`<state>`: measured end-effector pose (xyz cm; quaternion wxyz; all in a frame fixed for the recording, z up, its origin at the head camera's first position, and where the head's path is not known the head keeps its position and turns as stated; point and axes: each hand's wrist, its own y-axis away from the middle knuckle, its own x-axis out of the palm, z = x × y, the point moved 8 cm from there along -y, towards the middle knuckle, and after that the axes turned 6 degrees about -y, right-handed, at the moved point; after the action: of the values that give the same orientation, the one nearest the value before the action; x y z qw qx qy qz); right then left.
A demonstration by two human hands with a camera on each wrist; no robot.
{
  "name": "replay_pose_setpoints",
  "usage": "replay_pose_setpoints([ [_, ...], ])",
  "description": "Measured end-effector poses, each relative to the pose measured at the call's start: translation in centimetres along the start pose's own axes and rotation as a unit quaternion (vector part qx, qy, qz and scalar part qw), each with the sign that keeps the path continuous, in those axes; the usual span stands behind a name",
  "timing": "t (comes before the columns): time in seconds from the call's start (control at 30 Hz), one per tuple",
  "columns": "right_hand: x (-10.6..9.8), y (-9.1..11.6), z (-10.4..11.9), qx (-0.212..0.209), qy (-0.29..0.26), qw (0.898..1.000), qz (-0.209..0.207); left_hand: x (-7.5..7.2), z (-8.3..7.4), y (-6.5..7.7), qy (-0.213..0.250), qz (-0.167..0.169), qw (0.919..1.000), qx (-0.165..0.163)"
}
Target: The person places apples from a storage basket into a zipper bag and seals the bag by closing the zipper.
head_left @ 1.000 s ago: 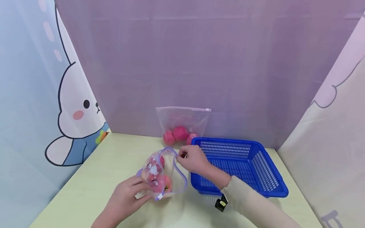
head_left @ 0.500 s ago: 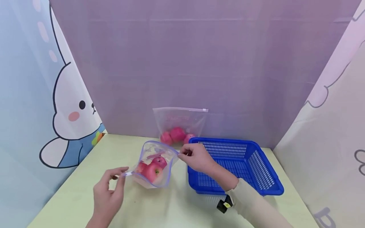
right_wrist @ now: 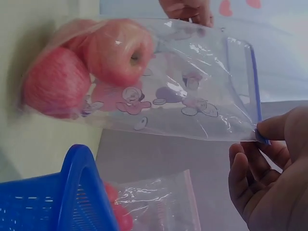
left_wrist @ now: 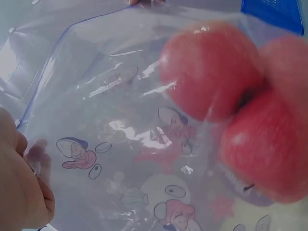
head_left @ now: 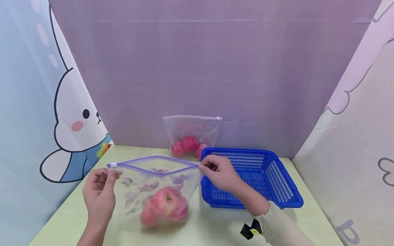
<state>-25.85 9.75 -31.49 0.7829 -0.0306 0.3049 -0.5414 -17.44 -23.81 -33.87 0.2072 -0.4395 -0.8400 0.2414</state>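
Observation:
A clear zip bag (head_left: 132,194) with a purple slider strip and cartoon prints hangs upright between both hands. Its mouth gapes a little, and a white slider (head_left: 114,165) sits at the left end. Red apples (head_left: 166,205) lie bunched at the bottom; three show in the left wrist view. My left hand (head_left: 100,194) pinches the bag's left edge just under the slider, thumb in front. With thumb and forefinger, my right hand (head_left: 220,172) pinches the top right corner, while its other fingers curl loosely beside the bag in the right wrist view.
A blue plastic basket (head_left: 204,191) stands right of the bag, below the right forearm. Against the purple back wall leans a second zip bag (head_left: 194,128), closed, with several red fruits (head_left: 189,144) inside. A black device (head_left: 250,230) is at the right wrist.
The bag went from slumped and bunched to stretched wide and upright. My left hand shifted from the bag's side to its slider end and moved left; the right hand kept the other corner.

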Motion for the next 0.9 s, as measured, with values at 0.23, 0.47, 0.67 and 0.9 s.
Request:
replay_pose_setpoints([
  [0.23, -1.4, 2.8, 1.5, -0.034, -0.001, 0.999, -0.019, 0.6, 0.8, 0.4, -0.005, 0.01, 0.9989, -0.046],
  [0.47, -2.7, 4.9, 2.7, -0.041, -0.002, 0.999, -0.034, 2.1, 1.0, 0.8, -0.039, 0.04, 0.996, -0.069],
  [0.67, -4.8, 5.7, 1.8, -0.005, -0.013, 0.998, -0.062, 4.1, 0.7, 1.4, -0.003, 0.093, 0.9941, -0.056],
  [0.9, -7.3, 7.0, 0.4, 0.049, -0.028, 0.994, -0.095, 6.3, 0.6, 2.8, 0.048, 0.133, 0.9876, -0.067],
])
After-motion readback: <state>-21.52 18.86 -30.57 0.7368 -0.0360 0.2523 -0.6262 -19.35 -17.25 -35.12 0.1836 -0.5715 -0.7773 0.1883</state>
